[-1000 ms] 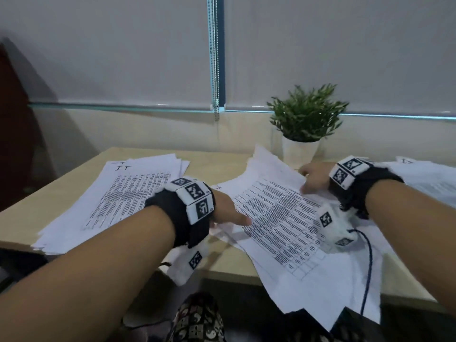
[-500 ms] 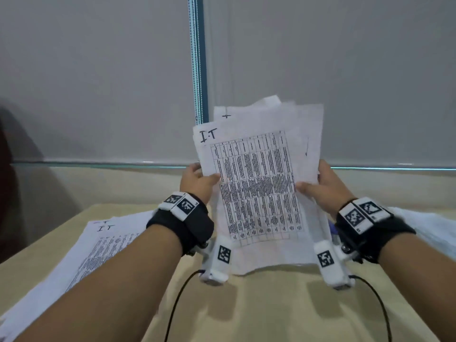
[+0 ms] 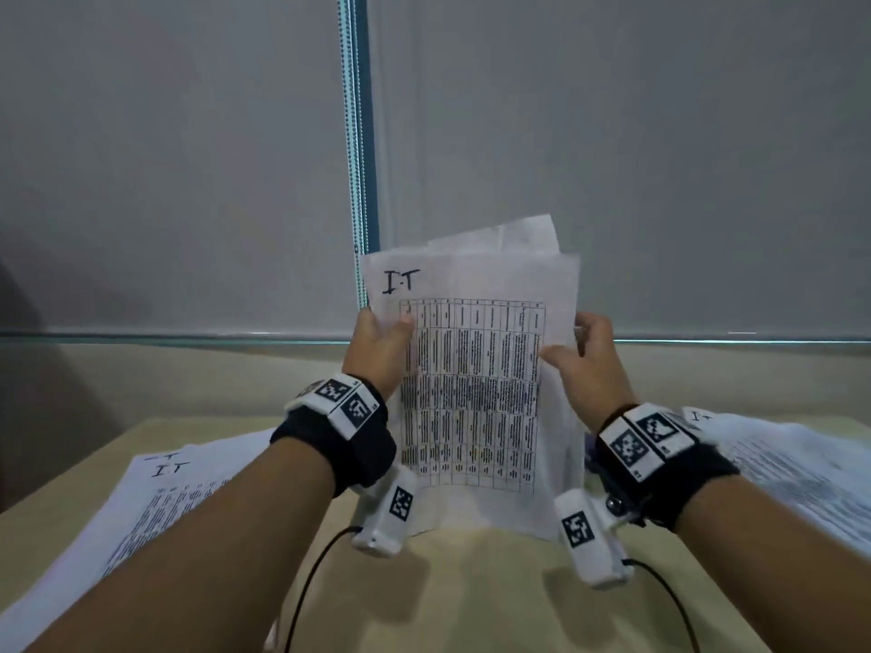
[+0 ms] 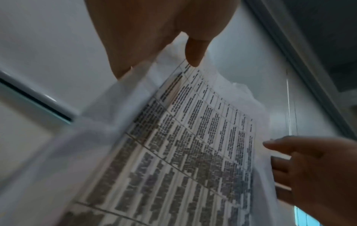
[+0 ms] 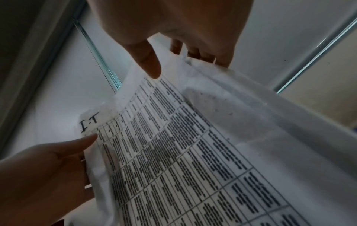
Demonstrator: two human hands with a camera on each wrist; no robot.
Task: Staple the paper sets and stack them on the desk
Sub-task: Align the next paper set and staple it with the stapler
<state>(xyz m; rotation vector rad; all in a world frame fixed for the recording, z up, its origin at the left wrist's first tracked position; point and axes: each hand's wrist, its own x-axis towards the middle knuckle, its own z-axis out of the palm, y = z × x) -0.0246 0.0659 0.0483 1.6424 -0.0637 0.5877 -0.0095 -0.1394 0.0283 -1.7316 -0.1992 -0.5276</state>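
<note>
A set of printed sheets [image 3: 471, 388], its top sheet marked "I·T" above a table, stands upright on the desk [image 3: 471, 596] with its lower edge touching the wood. My left hand [image 3: 377, 341] grips the set's left edge, thumb on the front. My right hand [image 3: 584, 355] grips the right edge in the same way. The sheets behind stick out unevenly at the top. In the left wrist view the set [image 4: 193, 145] runs under my thumb; in the right wrist view the set [image 5: 183, 145] shows the "I·T" mark. No stapler is in view.
A pile of printed sheets [image 3: 155, 501] marked "IT" lies on the desk at the left. Another pile of papers [image 3: 792, 464] lies at the right, behind my right wrist. A grey blind [image 3: 188, 157] hangs behind the desk. Cables trail from both wrist cameras.
One second ago both hands lay on the sheets flat on the desk. They gathered the set and raised it upright; since half a second ago both hands have slid higher up its edges.
</note>
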